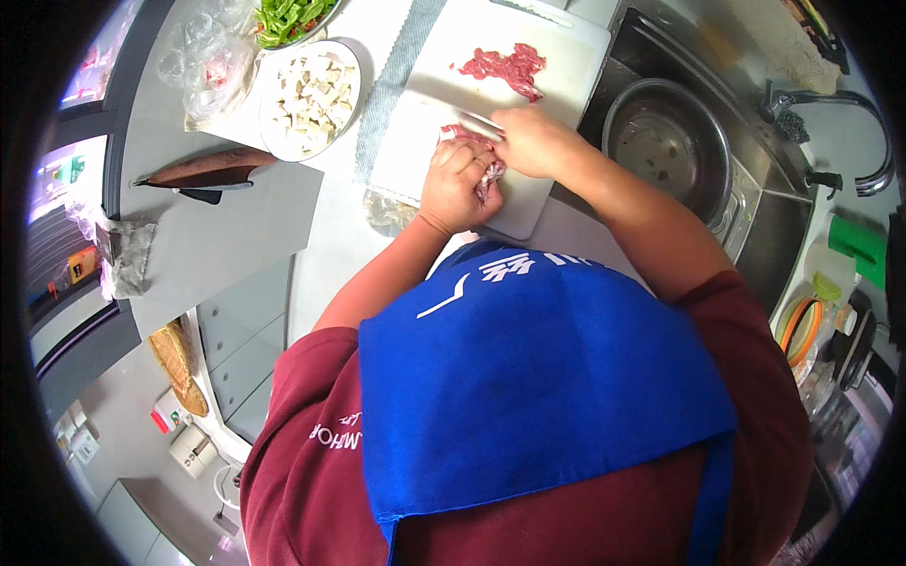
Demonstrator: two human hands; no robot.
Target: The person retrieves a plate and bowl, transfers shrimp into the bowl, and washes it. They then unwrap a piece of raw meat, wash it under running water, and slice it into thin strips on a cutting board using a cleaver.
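Note:
On the white cutting board [425, 152], my left hand [460, 185] presses with curled fingers on a piece of raw red meat [488, 180]. My right hand [538, 143] grips a knife [471, 122], its blade pointing left across the board just beyond my left fingers, against the meat's far end. Its handle is hidden inside my fist. Farther up the board lies a loose pile of sliced raw meat [506, 68], apart from both hands.
Left of the board are a striped cloth [389, 88], a plate of pale cubes [311, 99], a dish of green vegetables [290, 21] and a clear plastic bag [212, 71]. On the right, a metal basin [665, 145] sits in the sink below a faucet [881, 134].

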